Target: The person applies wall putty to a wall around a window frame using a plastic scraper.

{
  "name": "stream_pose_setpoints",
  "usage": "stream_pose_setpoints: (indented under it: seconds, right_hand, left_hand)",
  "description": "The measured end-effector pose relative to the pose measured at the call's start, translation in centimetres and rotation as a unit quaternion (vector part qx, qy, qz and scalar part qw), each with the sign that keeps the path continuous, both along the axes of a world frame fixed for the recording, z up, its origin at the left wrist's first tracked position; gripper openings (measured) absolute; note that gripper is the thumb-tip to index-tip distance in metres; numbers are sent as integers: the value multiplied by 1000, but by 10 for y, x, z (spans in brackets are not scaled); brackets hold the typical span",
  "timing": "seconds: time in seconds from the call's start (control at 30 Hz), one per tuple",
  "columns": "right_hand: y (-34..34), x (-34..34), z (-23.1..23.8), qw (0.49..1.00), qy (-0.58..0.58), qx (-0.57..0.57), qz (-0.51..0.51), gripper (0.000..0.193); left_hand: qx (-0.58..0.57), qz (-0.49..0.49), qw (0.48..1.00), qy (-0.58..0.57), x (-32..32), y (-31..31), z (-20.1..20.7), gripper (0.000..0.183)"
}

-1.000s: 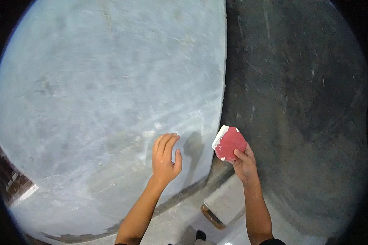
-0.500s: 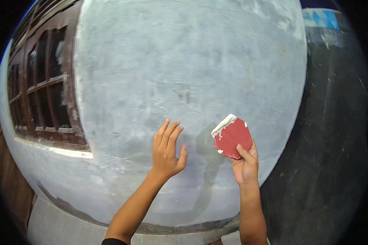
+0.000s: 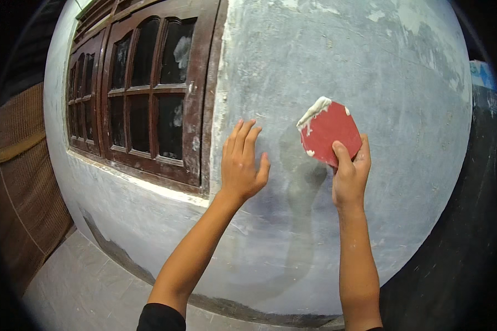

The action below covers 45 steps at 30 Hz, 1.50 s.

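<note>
I held a flat red piece (image 3: pixel 336 135) in my right hand (image 3: pixel 349 176) — my thumb pressed on its front and my fingers went behind it. The red piece was to the right of the brown window (image 3: pixel 131 94), in front of the grey wall (image 3: pixel 414 160). Thick white paste (image 3: pixel 316 111) sat on its upper left edge. My left hand (image 3: pixel 242 165) was empty, fingers up and a bit apart — just right of the window.
</note>
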State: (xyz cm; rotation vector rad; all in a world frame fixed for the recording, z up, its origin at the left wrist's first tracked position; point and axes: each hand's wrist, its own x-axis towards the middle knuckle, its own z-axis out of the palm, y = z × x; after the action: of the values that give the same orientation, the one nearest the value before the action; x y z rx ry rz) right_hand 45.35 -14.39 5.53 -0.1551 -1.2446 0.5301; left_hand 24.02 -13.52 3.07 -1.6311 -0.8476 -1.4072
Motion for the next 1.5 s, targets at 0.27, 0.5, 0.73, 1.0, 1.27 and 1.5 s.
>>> stream_pose_setpoints:
  seconds: [0.27, 0.5, 0.73, 1.0, 1.27, 1.5]
  right_hand:
    - [-22, -51, 39, 884, -105, 260, -375, 9]
    - [-2, -84, 76, 704, -201, 415, -540, 17]
    - [26, -102, 97, 565, -248, 480, -623, 8]
    - [37, -109, 111, 513, -216, 499, -665, 9]
    - [36, -119, 150, 482, -183, 517, -683, 10]
    - [35, -125, 159, 443, -194, 508, -713, 8]
  left_hand:
    - [-11, 41, 999, 34, -37, -10, 9, 66]
    - [-14, -2, 999, 35, -50, 16, 7, 70]
    - [-3, 6, 999, 31, -53, 25, 5, 72]
    - [0, 11, 1000, 26, -51, 25, 4, 70]
    - [8, 23, 999, 23, -53, 26, 1, 69]
    - [3, 23, 999, 21, -53, 27, 0, 69]
